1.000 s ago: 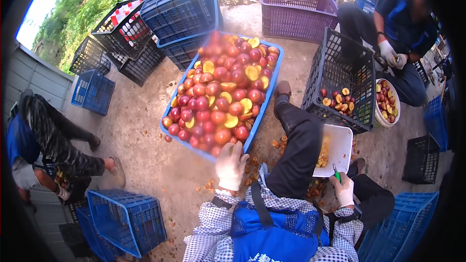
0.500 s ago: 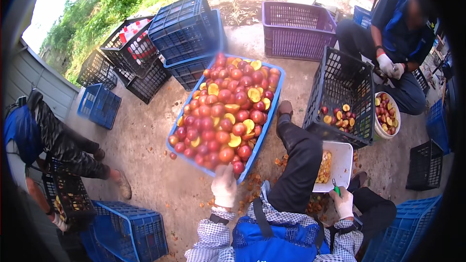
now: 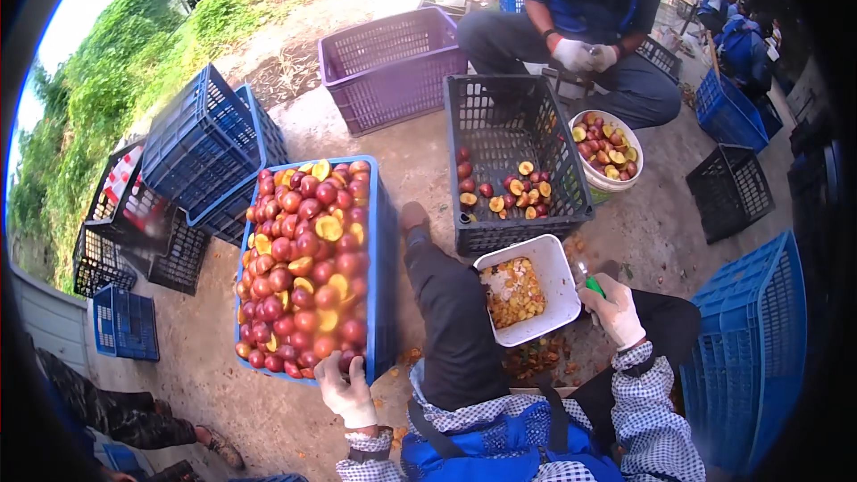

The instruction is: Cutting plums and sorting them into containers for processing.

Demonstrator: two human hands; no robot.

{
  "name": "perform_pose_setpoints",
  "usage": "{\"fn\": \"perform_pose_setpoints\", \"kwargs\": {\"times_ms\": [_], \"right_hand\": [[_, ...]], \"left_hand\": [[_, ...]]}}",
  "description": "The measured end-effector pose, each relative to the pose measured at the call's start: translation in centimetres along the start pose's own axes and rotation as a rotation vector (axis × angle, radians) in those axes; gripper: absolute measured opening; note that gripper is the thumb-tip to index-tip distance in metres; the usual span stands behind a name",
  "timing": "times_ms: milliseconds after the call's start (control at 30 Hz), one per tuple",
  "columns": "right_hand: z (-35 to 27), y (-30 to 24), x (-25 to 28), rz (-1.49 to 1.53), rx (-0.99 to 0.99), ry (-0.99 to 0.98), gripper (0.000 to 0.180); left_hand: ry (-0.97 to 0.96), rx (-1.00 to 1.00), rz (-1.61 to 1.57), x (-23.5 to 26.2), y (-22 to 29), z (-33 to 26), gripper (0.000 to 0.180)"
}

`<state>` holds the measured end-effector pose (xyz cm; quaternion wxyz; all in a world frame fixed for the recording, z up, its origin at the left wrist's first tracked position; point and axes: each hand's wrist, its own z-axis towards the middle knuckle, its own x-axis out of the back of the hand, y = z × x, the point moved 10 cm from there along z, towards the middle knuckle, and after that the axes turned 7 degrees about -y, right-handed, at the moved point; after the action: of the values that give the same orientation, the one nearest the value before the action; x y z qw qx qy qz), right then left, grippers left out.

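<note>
My left hand (image 3: 346,393), in a white glove, grips the near rim of a blue crate (image 3: 386,250) filled with red and yellow peaches (image 3: 308,268), some of them halved. In my gloved right hand (image 3: 614,308) I hold a small green-handled knife (image 3: 589,280) beside a white tub (image 3: 558,272) of cut fruit pieces. That tub rests by my knee. My dark-trousered leg stretches between the blue crate and the tub.
A black crate (image 3: 500,116) with a few halved peaches stands ahead. Behind it sits a person in blue, gloved hands (image 3: 585,55) together, beside a white bucket (image 3: 610,180) of fruit. A purple crate (image 3: 388,67), stacked blue crates (image 3: 210,152) and black crates surround us.
The view has swung so the peach crate now sits left of centre. My left hand has closed on its near rim; my right hand with the knife stays by the white tub.
</note>
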<state>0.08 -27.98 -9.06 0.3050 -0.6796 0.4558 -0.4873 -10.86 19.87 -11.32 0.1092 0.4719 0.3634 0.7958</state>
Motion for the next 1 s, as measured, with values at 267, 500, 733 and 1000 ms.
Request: {"fn": "perform_pose_setpoints", "kwargs": {"times_ms": [267,500,733,1000], "right_hand": [[3.1,-0.3,10.3,0.118,0.048,0.053,0.022],[5.1,-0.8,11.2,0.126,-0.116,-0.028,0.020],[5.1,1.0,14.4,-0.229,0.012,0.048,0.034],[3.6,0.6,15.3,-0.428,0.304,0.113,0.028]], "left_hand": [[-0.502,-0.577,-0.246,-14.7,26.3,13.7,0.022],[-1.170,-0.791,0.310,-46.2,29.4,17.7,0.030],[-1.528,-0.517,0.660,-62.7,18.1,9.4,0.052],[-1.377,-0.476,0.561,-59.4,22.8,9.2,0.048]]}}
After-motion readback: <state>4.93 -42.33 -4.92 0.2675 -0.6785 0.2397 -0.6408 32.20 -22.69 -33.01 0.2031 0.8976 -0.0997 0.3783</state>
